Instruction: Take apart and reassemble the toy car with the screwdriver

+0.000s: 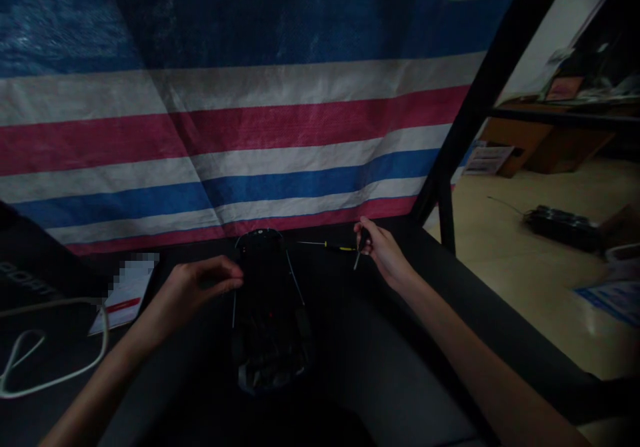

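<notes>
A dark toy car (265, 267) lies lengthwise before me on the black table, apparently with its underside up; dim light hides most of its detail. At its left edge, my left hand (203, 283) has thumb and fingertips drawn together, touching the rim. My right hand (380, 247) is closed around the dark handle of a small screwdriver (357, 260), whose short metal shaft points down, to the right of the car. A second screwdriver (340, 247), with a black and yellow handle and a thin long shaft, lies between the car and my right hand.
A striped plastic sheet (300, 127) hangs behind the table (425, 327). On the left are a white cable (60, 387), a printed card or phone (125, 297) and a dark bag-like object (25, 267). A black frame post (475, 113) rises at the right, beside the floor.
</notes>
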### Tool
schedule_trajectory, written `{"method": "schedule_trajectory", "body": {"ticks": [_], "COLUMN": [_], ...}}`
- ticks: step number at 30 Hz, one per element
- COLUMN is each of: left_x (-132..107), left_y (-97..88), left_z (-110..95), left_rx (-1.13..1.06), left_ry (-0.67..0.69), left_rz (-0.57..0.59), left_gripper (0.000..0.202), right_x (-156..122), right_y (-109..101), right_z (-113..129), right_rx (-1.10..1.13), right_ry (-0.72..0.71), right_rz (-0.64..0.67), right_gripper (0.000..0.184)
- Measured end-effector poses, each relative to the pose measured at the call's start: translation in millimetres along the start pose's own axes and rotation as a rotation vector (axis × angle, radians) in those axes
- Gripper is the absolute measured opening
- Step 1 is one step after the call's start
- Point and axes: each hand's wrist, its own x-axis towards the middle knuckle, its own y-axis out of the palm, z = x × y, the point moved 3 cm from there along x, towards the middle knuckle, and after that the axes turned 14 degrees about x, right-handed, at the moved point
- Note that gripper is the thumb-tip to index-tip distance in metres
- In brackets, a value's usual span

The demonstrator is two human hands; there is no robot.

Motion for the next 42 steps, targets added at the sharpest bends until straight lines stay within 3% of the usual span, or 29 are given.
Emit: {"method": "schedule_trajectory", "body": {"ticks": [4,15,21,24,27,30,33,36,39,42], "left_x": [-15.5,-2.6,-4.8,-2.2,1.6,1.1,-3.1,-9.0,-12.5,-13.0], "left_y": [5.3,6.0,8.6,11.8,22.0,39.4,59.2,70.1,71.7,71.4], "left_z": [9.7,4.8,14.1,20.8,31.5,42.8,45.5,41.0,37.9,38.4], "left_rx": [0.014,0.042,-0.127,-0.225,-0.3,-0.46,-0.676,-0.781,-0.821,-0.908], "left_ry": [-0.031,0.029,-0.001,-0.061,-0.19,-0.31,-0.322,-0.294,-0.261,-0.244], "left_rz": [0.011,-0.01,0.05,-0.007,-0.15,-0.302,-0.232,-0.095,-0.06,-0.081], "left_gripper": [0.019,0.017,0.024,0.026,0.032,0.053,0.07,0.076,0.076,0.078], "right_x": [-4.0,-5.4,-6.5,-9.2,-19.1,-38.0,-61.4,-76.1,-79.1,-75.0], "right_y": [3.0,3.1,3.6,10.4,33.4,80.7,141.2,189.2,215.6,222.8], "right_z": [-4.9,-2.5,-2.1,5.5,22.4,40.2,51.9,48.2,33.3,18.9], "right_rx": [-0.037,-0.062,-0.091,-0.144,-0.207,-0.358,-0.521,-0.617,-0.745,-0.8], "right_ry": [0.015,0.009,0.012,-0.053,-0.158,-0.217,-0.341,-0.319,-0.289,-0.328], "right_rz": [0.016,0.013,0.051,0.093,0.122,0.3,0.62,0.855,1.003,1.011], "right_gripper": [0.044,0.042,0.046,0.048,0.048,0.044,0.038,0.029,0.023,0.022]}}
